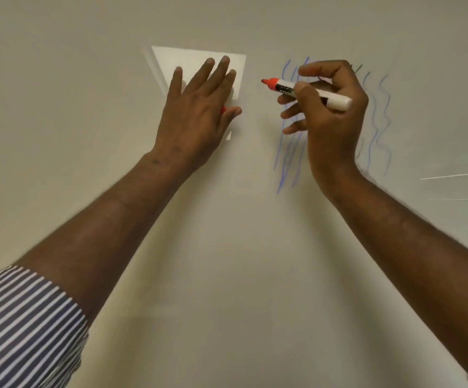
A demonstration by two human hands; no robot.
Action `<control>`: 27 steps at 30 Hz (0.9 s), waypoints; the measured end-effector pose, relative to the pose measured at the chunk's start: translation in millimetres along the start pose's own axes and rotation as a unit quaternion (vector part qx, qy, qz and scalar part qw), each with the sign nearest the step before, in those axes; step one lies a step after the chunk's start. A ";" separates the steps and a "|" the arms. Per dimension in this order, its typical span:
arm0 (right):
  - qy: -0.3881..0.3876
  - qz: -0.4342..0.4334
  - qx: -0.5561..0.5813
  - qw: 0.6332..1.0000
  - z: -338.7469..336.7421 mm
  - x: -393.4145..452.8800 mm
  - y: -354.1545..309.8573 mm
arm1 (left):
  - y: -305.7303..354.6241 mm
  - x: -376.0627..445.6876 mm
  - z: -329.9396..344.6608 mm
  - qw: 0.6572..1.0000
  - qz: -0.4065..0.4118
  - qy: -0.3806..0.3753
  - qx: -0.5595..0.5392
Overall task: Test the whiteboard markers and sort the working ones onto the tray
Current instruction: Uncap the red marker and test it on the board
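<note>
My right hand [330,107] grips a red whiteboard marker [305,91] with a white barrel. The marker is uncapped and its red tip points left, just off the whiteboard [227,261]. My left hand [199,107] lies flat against the board with its fingers spread. A small red piece [223,110], likely the marker's cap, shows under its thumb. The fingers cover part of a bright white patch [177,60] on the board; whether it is paper or a light reflection is unclear. The tray is out of view.
Several blue wavy test lines [283,163] run down the board behind my right hand, with more blue squiggles [381,121] and faint dark strokes [357,69] to the right. Thin light streaks [456,175] cross the far right edge.
</note>
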State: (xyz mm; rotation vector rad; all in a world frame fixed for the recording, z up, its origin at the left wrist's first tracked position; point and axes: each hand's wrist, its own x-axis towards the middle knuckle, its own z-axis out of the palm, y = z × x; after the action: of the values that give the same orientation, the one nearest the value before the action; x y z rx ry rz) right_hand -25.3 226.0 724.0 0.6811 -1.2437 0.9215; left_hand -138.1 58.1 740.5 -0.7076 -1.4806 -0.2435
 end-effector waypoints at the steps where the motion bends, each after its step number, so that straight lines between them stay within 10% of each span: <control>1: 0.006 -0.010 -0.013 1.000 0.9 10.5 1.6 | -2.9 3.0 3.2 1.000 0.000 -0.002 0.011; 27: -0.023 -0.127 -0.251 0.960 -14.5 -35.8 32.2 | -11.8 5.3 20.8 0.999 -0.002 0.012 0.046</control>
State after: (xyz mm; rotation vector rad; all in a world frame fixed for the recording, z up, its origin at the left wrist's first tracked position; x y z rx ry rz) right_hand -48.6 246.4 684.4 0.4412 -1.3262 0.3549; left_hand -161.2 62.1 747.6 -0.6253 -1.4600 -0.1845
